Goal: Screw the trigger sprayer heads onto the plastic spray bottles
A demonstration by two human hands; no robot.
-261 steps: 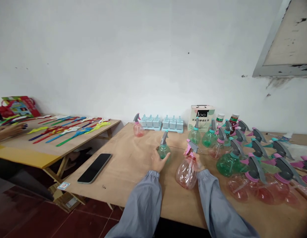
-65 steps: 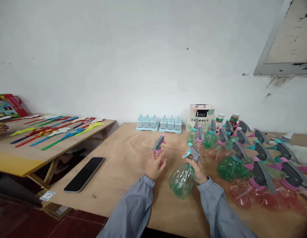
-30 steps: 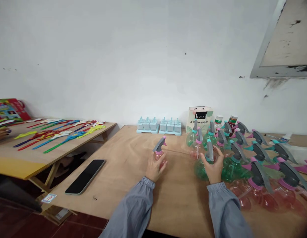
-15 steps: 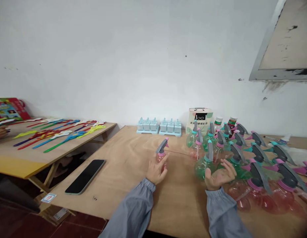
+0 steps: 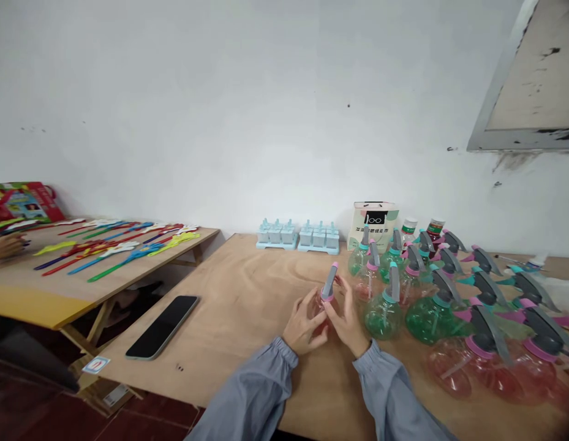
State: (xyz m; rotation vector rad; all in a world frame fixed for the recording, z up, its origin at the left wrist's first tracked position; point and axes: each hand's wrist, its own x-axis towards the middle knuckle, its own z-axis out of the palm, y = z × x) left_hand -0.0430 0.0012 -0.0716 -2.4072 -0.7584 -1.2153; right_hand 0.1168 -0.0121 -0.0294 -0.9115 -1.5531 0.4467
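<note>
A small pink spray bottle [image 5: 328,289] stands upright mid-bench [image 5: 247,306]. The left hand [image 5: 305,321] and right hand [image 5: 347,320] curl around its sides, gripping it. Other bottles [image 5: 385,309], green and pink, crowd just to its right.

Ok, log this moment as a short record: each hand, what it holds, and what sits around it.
left hand: grip on the pink spray bottle, from its left
right hand: grip on the same bottle, from its right
bottle state: upright on the wooden table, grey trigger head on top
nearest neighbour: green spray bottle, just right of the hands
further right: cluster of spray bottles, pink and green
table left: black phone, lying flat
back edge: mould trays, carton
side table: coloured sticks
</note>
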